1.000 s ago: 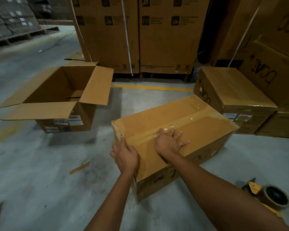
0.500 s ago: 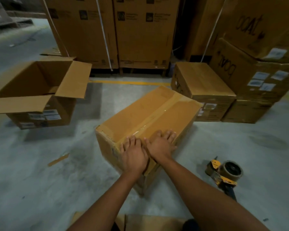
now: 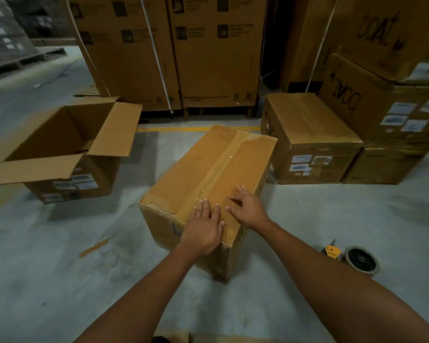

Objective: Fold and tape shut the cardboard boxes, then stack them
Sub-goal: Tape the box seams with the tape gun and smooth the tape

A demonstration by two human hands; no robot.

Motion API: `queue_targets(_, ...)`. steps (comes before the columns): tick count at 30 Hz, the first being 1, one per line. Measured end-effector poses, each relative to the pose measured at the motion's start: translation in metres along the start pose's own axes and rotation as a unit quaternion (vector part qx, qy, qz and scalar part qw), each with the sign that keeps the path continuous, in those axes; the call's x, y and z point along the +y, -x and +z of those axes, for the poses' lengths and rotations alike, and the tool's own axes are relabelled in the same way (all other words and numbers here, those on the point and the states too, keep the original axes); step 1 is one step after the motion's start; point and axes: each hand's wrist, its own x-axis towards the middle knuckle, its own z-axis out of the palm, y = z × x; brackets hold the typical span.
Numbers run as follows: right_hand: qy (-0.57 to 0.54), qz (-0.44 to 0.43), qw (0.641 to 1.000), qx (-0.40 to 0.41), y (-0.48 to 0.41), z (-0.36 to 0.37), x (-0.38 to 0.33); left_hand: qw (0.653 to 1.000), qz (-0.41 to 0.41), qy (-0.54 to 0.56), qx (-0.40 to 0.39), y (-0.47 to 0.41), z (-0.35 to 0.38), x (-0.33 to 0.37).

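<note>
Risk at the near edge of the taped box [image 3: 203, 169]: the clear tape strip [image 3: 229, 157] runs along the top seam, away from both grips. Where it turns over the edge under the left grip [image 3: 204, 230], it may lift or wrinkle if pressed unevenly. Trapped air there could let the flaps spring once the box is lifted for stacking. The corner just left of the left grip looks scuffed, so tape may bond poorly to it, though the dim light makes this hard to judge. A firm forward push could also slide the box along the floor [image 3: 60, 268], since nothing braces its far end. The tape dispenser [image 3: 357, 259] lies on the floor to the right of the right grip [image 3: 248, 210], well apart from it. A careless step back could catch it.

Grip state: both are spread flat, fingers straight and apart, holding nothing. The left grip rests palm-down on the tape at the near end of the box top, its heel over the edge. The right grip lies just beside it, fingertips touching the cardboard to the right of the strip.

Other boxes: an open box [image 3: 67, 134], flaps out, stands well to the left of the left grip. A sealed box [image 3: 312, 125] stands beyond the right grip, against the stack [image 3: 382, 112] where the taped box probably belongs.
</note>
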Motion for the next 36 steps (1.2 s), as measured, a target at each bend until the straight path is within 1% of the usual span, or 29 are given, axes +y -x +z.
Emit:
queue_targets(3, -0.031, 0.017, 0.998, 0.044, 0.005, -0.012, 0.013, 0.999, 0.007, -0.005, 0.044, -0.022, 0.0, 0.02)
queue_targets(6, -0.073, 0.055, 0.984, 0.153, 0.028, -0.012, 0.04, 0.998, -0.009, 0.01, 0.067, -0.04, 0.004, 0.049)
queue_targets(8, -0.082, 0.125, 0.967, 0.207, 0.053, -0.006, 0.073, 0.996, -0.03, 0.016, 0.078, -0.047, 0.009, 0.068)
queue_targets(9, -0.084, 0.174, 0.957, 0.216, 0.068, -0.003, 0.092, 0.996, -0.039, 0.014, 0.084, -0.049, 0.011, 0.076)
queue_targets(11, -0.076, 0.287, 0.933, 0.201, 0.098, 0.002, 0.137, 0.993, -0.052, 0.013, 0.102, -0.05, 0.015, 0.09)
queue_targets(13, -0.025, 0.398, 0.905, 0.144, 0.125, 0.007, 0.174, 0.991, -0.065, 0.02, 0.113, -0.051, 0.018, 0.101)
queue_targets(15, 0.019, 0.476, 0.872, 0.112, 0.146, 0.009, 0.198, 0.99, -0.075, 0.021, 0.116, -0.052, 0.021, 0.112)
queue_targets(19, 0.002, 0.559, 0.82, 0.125, 0.167, 0.008, 0.223, 0.988, -0.094, 0.018, 0.122, -0.052, 0.022, 0.131)
queue_targets(21, -0.042, 0.585, 0.794, 0.158, 0.173, 0.011, 0.241, 0.987, -0.097, 0.015, 0.126, -0.052, 0.024, 0.133)
queue_targets(22, -0.076, 0.588, 0.788, 0.168, 0.178, 0.013, 0.25, 0.987, -0.098, 0.012, 0.128, -0.052, 0.025, 0.132)
queue_targets(23, -0.104, 0.59, 0.785, 0.159, 0.183, 0.015, 0.26, 0.986, -0.1, 0.009, 0.131, -0.052, 0.026, 0.131)
queue_targets(25, -0.191, 0.601, 0.766, 0.126, 0.192, 0.019, 0.275, 0.984, -0.102, 0.0, 0.146, -0.053, 0.028, 0.13)
queue_targets(26, -0.211, 0.606, 0.759, 0.108, 0.194, 0.02, 0.279, 0.983, -0.101, -0.004, 0.154, -0.054, 0.03, 0.13)
queue_targets(27, -0.265, 0.604, 0.747, 0.087, 0.193, 0.021, 0.28, 0.983, -0.099, -0.005, 0.158, -0.054, 0.03, 0.13)
queue_targets(29, -0.394, 0.58, 0.709, 0.069, 0.189, 0.013, 0.271, 0.984, -0.097, 0.003, 0.147, -0.055, 0.03, 0.13)
queue_targets(30, -0.442, 0.562, 0.696, 0.071, 0.186, 0.006, 0.264, 0.986, -0.097, 0.006, 0.136, -0.055, 0.028, 0.13)
queue_targets(31, -0.48, 0.544, 0.683, 0.089, 0.181, -0.001, 0.258, 0.988, -0.098, 0.01, 0.119, -0.054, 0.025, 0.13)
queue_targets(33, -0.518, 0.509, 0.677, 0.118, 0.176, -0.017, 0.24, 0.992, -0.096, 0.031, 0.07, -0.054, 0.018, 0.129)
queue_targets(34, -0.528, 0.492, 0.681, 0.129, 0.175, -0.024, 0.23, 0.994, -0.092, 0.048, 0.044, -0.056, 0.014, 0.126)
queue_targets(36, -0.536, 0.449, 0.702, 0.133, 0.173, -0.039, 0.209, 0.991, -0.072, 0.112, -0.014, -0.058, 0.001, 0.119)
